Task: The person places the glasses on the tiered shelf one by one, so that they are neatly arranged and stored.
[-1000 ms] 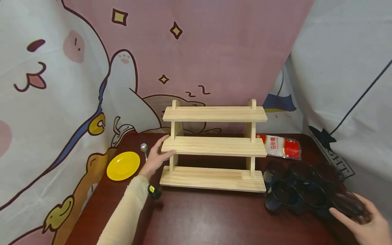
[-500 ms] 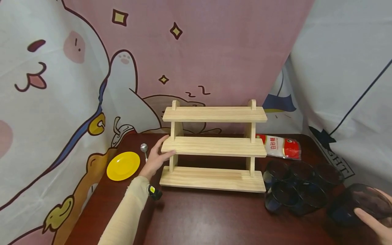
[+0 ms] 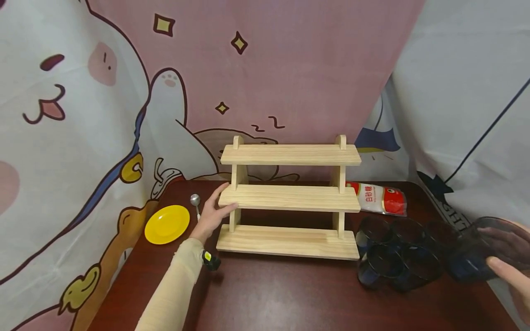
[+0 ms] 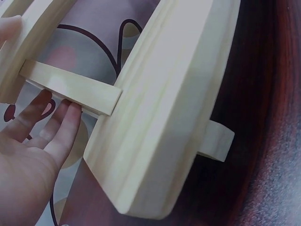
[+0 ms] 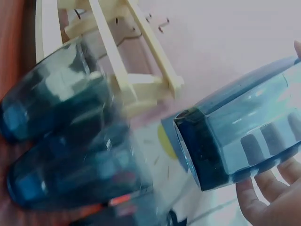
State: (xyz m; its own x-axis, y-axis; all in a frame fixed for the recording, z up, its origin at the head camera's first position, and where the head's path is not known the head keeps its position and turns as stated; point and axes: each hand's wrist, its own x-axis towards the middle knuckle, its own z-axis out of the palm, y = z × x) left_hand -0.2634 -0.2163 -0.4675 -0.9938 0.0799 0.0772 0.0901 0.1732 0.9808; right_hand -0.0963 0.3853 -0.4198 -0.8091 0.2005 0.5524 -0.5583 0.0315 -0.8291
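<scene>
A three-tier pale wooden display stand [image 3: 290, 197] stands in the middle of the dark red-brown table. My left hand [image 3: 210, 218] grips the left end of its middle shelf, thumb at the front edge; in the left wrist view its fingertips [image 4: 74, 110] touch the upright. At the far right my right hand [image 3: 513, 276] holds a dark blue clear tumbler [image 3: 472, 257], partly cut off by the frame. In the right wrist view that tumbler lies tilted, its thick base [image 5: 202, 155] toward the other tumblers and fingers round its side.
Several matching tumblers [image 3: 381, 266] stand close together right of the stand. A red-and-white sugar bag [image 3: 378, 198] lies behind them. On the left are a yellow plate [image 3: 167, 224] and a metal measuring spoon [image 3: 195, 202]. Printed cloth [image 3: 298, 73] hangs around the table.
My right hand has taken one tumbler out of the group's front right, drawn it rightward, then raised it a little. My left hand has stayed on the stand.
</scene>
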